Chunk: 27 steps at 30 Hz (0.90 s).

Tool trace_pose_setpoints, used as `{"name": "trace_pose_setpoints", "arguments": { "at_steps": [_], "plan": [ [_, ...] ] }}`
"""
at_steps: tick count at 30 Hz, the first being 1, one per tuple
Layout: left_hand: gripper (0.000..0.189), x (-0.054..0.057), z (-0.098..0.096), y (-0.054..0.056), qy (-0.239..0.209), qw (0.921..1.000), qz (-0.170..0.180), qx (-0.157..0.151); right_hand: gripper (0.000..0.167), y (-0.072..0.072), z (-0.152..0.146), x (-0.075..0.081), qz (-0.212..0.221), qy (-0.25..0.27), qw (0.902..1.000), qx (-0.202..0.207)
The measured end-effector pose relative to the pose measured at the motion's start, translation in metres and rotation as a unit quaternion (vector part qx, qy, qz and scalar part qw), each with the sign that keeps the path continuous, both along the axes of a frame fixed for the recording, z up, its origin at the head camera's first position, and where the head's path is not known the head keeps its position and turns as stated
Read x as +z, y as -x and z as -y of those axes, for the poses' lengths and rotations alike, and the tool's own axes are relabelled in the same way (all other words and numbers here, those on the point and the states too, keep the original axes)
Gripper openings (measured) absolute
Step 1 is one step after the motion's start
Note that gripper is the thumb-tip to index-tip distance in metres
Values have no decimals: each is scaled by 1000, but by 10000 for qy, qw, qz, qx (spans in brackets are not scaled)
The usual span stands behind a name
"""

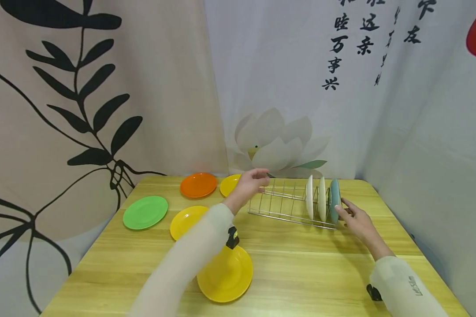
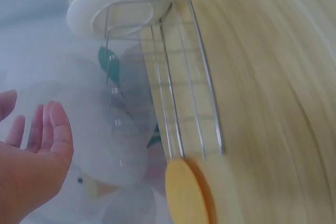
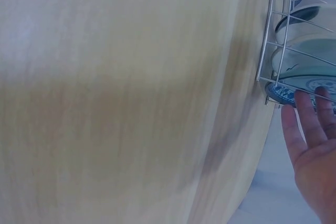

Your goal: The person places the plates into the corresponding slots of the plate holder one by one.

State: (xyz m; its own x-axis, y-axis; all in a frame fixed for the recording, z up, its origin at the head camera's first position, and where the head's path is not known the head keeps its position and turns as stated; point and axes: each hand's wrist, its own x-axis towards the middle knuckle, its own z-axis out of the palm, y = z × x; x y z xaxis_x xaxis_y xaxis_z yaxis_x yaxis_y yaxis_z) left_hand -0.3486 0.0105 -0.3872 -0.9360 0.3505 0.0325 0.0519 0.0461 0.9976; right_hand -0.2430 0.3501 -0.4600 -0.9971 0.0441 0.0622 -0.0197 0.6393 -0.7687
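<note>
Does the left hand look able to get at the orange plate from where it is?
Probably yes. The left hand hovers open by the rack's left end, and the orange plate lies flat just left of it with only bare table between.

Three yellow plates [image 1: 224,273] flat on the bench [image 1: 301,268], left of the wire rack [image 1: 285,204]. One orange plate [image 1: 198,185] and one green plate [image 1: 145,212] there too. Three plates upright in the rack: two white plates [image 1: 309,196] and one blue-green plate [image 1: 334,199]. One rack. Two hands [image 1: 249,184].
</note>
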Motion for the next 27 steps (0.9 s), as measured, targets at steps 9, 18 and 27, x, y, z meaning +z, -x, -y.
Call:
{"name": "trace_pose_setpoints", "arguments": {
  "at_steps": [9, 18, 27],
  "plan": [
    [39, -6, 62, -11, 41, 9991, 347, 229, 78, 2, -2, 1, 61, 253, 9996, 94],
    [44, -27, 116, -29, 259, 9975, 656, -1, 77, 3, -5, 1, 126, 211, 9996, 127],
    [48, -48, 170, -47, 740, 9935, 839, -190, 77, 4, -4, 0, 135, 271, 9994, 175]
  ]
}}
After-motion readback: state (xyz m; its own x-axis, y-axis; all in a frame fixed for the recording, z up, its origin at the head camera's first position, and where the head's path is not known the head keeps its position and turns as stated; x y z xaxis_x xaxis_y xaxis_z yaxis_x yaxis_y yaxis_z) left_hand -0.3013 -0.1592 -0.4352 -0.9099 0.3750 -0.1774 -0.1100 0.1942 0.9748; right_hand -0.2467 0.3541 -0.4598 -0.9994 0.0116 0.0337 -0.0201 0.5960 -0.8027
